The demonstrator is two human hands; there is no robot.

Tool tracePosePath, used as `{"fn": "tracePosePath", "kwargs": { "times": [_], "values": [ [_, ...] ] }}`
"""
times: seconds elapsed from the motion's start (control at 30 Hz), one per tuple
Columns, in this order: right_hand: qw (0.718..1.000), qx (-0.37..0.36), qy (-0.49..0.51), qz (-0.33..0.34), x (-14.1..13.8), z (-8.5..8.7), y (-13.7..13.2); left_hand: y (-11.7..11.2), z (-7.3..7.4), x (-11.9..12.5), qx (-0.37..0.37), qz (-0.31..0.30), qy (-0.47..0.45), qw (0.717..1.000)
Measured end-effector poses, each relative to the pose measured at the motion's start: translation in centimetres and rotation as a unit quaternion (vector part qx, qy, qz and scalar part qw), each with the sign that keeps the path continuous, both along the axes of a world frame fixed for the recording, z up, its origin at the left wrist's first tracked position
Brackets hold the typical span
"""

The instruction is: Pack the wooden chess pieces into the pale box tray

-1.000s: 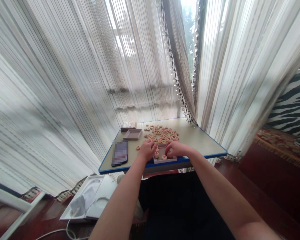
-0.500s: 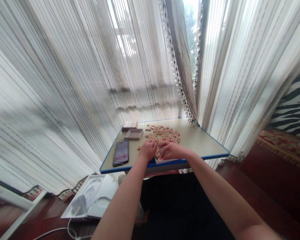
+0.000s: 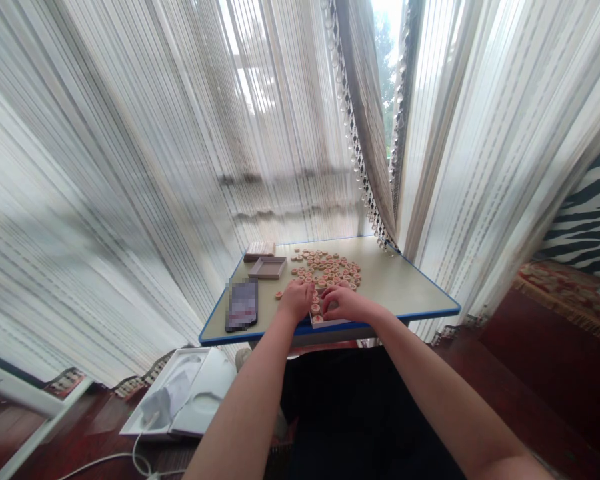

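A shallow box sits at the near edge of the table, with round wooden Chinese chess pieces lined up along its left side. My left hand is closed on the box's left side, its fingertips beside those pieces. My right hand reaches into the box from the right, fingers bent down and thumb curled toward them. Whatever lies between these fingertips is hidden. Beyond both hands spreads a loose cluster of wooden pieces. One stray piece lies left of my left hand.
On the table's left are a phone, an open box lid and a stack behind it. The table has a blue edge. An open white carton with a cable lies on the floor. Curtains hang behind.
My right hand has shifted slightly, with its fingers curled more over the box. My left hand stays in place at the box's side.
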State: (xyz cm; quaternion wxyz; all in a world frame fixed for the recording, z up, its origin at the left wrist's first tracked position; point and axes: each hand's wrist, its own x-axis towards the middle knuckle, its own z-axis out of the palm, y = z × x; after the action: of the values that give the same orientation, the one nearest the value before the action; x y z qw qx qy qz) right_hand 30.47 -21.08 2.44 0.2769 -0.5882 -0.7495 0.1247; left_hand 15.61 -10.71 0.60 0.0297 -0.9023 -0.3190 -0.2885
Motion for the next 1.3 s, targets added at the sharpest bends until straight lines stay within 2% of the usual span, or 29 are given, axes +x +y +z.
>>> {"fn": "tracePosePath", "kwargs": {
  "times": [0.27,0.47,0.83,1.03,1.17,1.3],
  "values": [
    [0.998,0.060,0.025,-0.020,-0.2,-0.7,0.5,0.0,0.2,0.1,-0.012,0.006,-0.008,1.000],
    [0.995,0.098,0.031,-0.017,-0.9,-1.1,0.8,0.1,0.1,0.1,0.002,0.001,0.028,1.000],
    [0.996,0.089,0.026,-0.007,-1.0,-0.8,0.6,0.1,0.2,0.1,0.014,-0.001,0.027,1.000],
    [0.996,0.076,0.044,-0.034,-0.7,-0.6,0.7,0.1,0.2,0.1,0.014,0.007,0.027,1.000],
    [0.994,0.079,0.002,-0.075,-0.6,-0.7,1.0,0.2,0.1,0.1,0.020,0.005,0.030,0.999],
    [0.995,0.077,-0.020,-0.065,-0.8,-0.7,1.0,0.1,0.1,0.2,0.020,0.011,0.030,0.999]
  ]
}}
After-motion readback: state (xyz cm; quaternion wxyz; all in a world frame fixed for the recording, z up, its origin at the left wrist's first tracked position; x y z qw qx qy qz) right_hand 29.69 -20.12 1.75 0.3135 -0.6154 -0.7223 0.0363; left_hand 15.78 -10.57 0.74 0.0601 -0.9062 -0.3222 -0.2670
